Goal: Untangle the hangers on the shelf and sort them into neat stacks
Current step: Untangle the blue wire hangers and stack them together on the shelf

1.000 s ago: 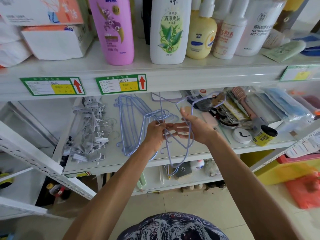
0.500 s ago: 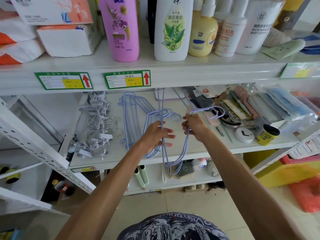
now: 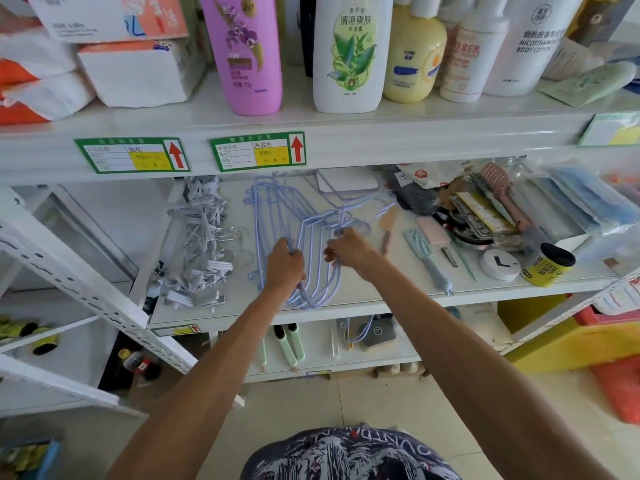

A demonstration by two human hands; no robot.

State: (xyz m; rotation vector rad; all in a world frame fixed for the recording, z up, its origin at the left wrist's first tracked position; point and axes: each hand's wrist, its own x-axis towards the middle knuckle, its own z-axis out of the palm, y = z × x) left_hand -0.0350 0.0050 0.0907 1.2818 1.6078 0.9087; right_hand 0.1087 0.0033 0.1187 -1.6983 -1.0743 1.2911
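Lavender wire hangers (image 3: pixel 313 237) lie in an overlapping pile on the middle shelf (image 3: pixel 381 289), hooks pointing right. My left hand (image 3: pixel 284 268) is closed around the wires on the left side of the pile. My right hand (image 3: pixel 346 249) grips the wires near the hooks on the right. More lavender hangers (image 3: pixel 263 206) lie flat further back. To the left, a heap of white clip hangers (image 3: pixel 201 251) with metal hooks is tangled together.
Combs (image 3: pixel 424 251), a hairbrush (image 3: pixel 498 188), a round white item (image 3: pixel 500 265) and a yellow jar (image 3: pixel 547 265) crowd the shelf's right side. Shampoo and lotion bottles (image 3: pixel 348 53) and tissue packs (image 3: pixel 138 74) stand on the shelf above. A lower shelf (image 3: pixel 311 362) holds small items.
The hangers that dangled over the shelf's front edge now lie on the shelf. Both hands have moved further in over the shelf, still gripping the wires.
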